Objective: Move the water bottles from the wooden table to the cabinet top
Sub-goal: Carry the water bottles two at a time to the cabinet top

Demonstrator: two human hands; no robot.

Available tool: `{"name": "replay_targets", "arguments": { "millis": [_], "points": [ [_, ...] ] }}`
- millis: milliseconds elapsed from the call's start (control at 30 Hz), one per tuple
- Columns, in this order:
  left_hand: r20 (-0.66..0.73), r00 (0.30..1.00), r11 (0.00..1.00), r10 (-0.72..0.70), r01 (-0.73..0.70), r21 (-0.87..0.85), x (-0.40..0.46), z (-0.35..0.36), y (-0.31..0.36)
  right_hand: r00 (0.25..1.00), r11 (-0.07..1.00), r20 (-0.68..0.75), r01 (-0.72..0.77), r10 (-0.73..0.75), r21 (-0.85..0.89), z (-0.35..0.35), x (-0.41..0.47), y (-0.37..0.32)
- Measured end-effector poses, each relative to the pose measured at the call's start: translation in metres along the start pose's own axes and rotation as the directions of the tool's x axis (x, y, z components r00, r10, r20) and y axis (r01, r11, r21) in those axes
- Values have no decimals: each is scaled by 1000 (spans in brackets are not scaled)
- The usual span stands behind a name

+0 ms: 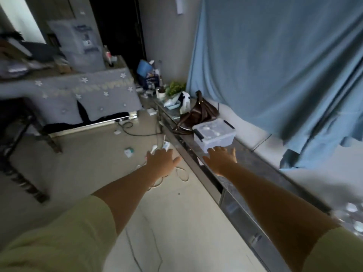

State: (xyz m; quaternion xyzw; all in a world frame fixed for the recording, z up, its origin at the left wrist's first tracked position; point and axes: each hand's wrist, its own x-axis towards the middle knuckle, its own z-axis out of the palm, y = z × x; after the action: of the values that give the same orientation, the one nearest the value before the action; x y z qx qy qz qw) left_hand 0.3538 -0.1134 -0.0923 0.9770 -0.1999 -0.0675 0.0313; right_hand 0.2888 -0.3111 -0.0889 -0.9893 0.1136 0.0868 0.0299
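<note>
Both my arms stretch forward with nothing in either hand. My left hand [162,161] hangs over the floor with relaxed, spread fingers. My right hand [221,159] reaches over the long low cabinet top [261,163], fingers straight, just short of a clear plastic box [214,134]. A few clear water bottles [353,216] show blurred at the right edge on the cabinet top. One bottle with a red label [107,54] stands far off on the cloth-covered table [88,91] at the left.
A brown handbag [198,112], a green plant [175,88] and small clutter crowd the cabinet's far end. A blue curtain [275,65] hangs to the right. Cables and small white items [128,152] lie on the floor. A dark table frame [23,154] stands at the left.
</note>
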Motion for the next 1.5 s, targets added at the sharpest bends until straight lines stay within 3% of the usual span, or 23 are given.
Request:
{"name": "replay_targets", "arguments": {
  "millis": [400, 700, 900, 1100, 1500],
  "points": [
    [-26, 924, 923, -381, 379, -61, -103, -24, -251, 927, 924, 19, 374, -374, -83, -4, 17, -279],
    [0, 782, 776, -623, 618, -129, -148, -30, -379, 776, 768, 47, 629, -629, -122, 3, 43, -462],
    [-6, 686, 672, -728, 711, -207, -137, -47, -462, 680, 669, 64, 732, -731, -131, -1, 85, -555],
    [-24, 617, 614, -786, 776, -146, -105, -79, -532, 626, 614, 56, 776, -778, -145, -30, 154, -628],
    [34, 571, 562, -820, 816, -137, -70, -69, -625, 539, 529, 150, 842, -829, -104, -5, 199, -744]
  ]
}}
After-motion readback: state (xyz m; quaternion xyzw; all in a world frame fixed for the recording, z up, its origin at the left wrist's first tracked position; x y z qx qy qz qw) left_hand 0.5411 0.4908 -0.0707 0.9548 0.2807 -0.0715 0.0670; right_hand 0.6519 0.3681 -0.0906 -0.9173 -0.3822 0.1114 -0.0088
